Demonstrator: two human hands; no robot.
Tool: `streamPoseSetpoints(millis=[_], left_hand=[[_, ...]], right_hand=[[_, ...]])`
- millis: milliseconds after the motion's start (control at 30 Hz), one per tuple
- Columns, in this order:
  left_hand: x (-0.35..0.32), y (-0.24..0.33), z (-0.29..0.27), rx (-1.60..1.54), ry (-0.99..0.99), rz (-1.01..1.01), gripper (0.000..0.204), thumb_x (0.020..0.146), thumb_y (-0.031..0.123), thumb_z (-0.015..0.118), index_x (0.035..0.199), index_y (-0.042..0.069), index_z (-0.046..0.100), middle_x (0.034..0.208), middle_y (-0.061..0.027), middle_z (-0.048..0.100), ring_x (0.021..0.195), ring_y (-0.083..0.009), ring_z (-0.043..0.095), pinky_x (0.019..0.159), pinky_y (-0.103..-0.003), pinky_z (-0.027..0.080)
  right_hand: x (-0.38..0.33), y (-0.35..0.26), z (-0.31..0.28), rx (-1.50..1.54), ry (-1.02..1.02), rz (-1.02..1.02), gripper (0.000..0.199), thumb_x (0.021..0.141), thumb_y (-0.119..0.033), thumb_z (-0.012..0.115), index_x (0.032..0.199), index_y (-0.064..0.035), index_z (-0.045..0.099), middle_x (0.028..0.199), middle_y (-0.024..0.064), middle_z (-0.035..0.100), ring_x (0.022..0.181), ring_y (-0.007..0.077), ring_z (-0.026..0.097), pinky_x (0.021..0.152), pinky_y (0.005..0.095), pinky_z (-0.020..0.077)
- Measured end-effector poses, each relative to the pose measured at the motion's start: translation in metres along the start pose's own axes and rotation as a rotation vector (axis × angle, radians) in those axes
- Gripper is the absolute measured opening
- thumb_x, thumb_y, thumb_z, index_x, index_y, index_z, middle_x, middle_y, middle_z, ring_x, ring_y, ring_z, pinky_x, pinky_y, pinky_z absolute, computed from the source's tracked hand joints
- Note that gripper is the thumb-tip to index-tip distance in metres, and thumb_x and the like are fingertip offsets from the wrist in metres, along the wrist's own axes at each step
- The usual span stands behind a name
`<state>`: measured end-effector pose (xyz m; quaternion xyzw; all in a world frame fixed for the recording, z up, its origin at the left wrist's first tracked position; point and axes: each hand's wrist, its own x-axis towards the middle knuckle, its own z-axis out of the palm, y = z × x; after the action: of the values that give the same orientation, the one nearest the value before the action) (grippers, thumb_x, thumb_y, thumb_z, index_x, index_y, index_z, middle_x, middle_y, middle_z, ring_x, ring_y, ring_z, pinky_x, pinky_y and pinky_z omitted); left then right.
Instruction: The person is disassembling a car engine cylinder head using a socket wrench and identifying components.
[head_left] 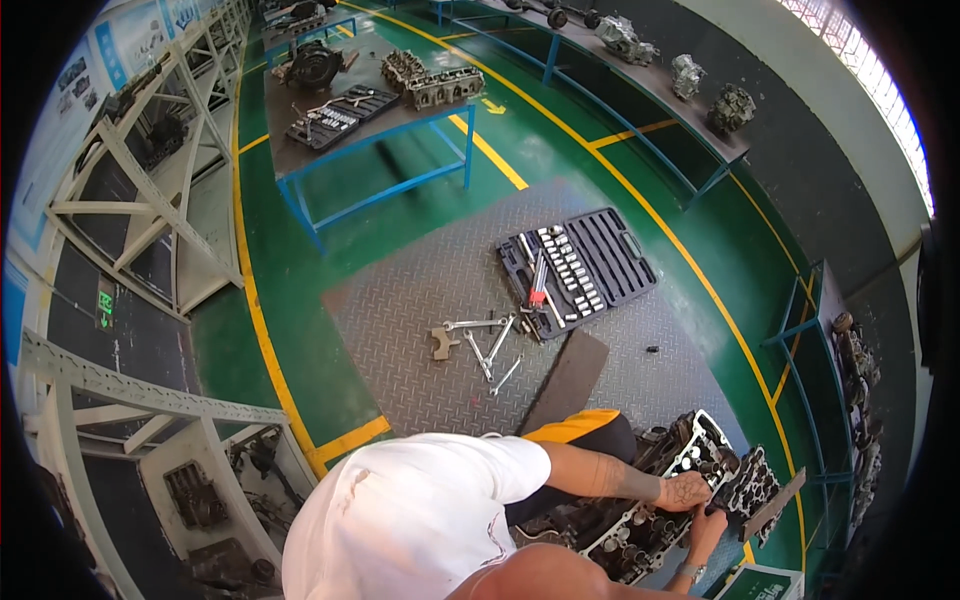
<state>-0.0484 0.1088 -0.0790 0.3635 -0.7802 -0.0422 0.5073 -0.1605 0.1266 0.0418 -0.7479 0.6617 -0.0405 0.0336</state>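
Note:
A large engine [640, 520] with light metal top edges and dark inner parts lies at the lower right. At its right end my left hand [685, 490] is closed, knuckles upward. Just below it my right hand [708, 530], with a watch at the wrist, reaches in from the lower edge, its fingers bent up against the engine. What the fingers of either hand hold is hidden. Close to the right of both hands is a metal engine part with several openings [752, 482]. A flat brown bar [775, 503] leans beside that part.
On the checkered metal plate [400, 300] lie an open socket set case [625, 255], several wrenches [488, 352], a brown notched block [442, 343], a brown board [572, 380] and a small black piece [652, 349]. Workbenches [390, 135] with engine parts and white racks [150, 190] stand around.

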Motion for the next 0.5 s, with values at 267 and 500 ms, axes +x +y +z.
streamPoseSetpoints(millis=[267,500], left_hand=[[-0.004,0.000,0.013,-0.274,0.110,-0.321,0.023,0.076,0.011,0.058,0.097,0.004,0.053,0.093,-0.0172,0.052,0.089,-0.0359,0.055,0.077,-0.046,0.044],[-0.002,0.000,0.002,-0.198,-0.208,-0.375,0.040,0.077,0.022,0.065,0.106,0.001,0.049,0.101,-0.0196,0.050,0.097,-0.0358,0.052,0.085,-0.044,0.042]], right_hand=[[0.017,0.012,0.017,-0.153,-0.001,-0.105,0.046,0.084,-0.031,0.070,0.067,0.0074,0.051,0.066,0.0251,0.057,0.061,0.0424,0.058,0.053,0.0471,0.0456],[0.012,0.008,0.012,-0.523,-0.122,-0.288,0.039,0.092,-0.033,0.056,0.074,0.0010,0.060,0.078,0.0211,0.063,0.072,0.0366,0.065,0.061,0.0447,0.0522]])
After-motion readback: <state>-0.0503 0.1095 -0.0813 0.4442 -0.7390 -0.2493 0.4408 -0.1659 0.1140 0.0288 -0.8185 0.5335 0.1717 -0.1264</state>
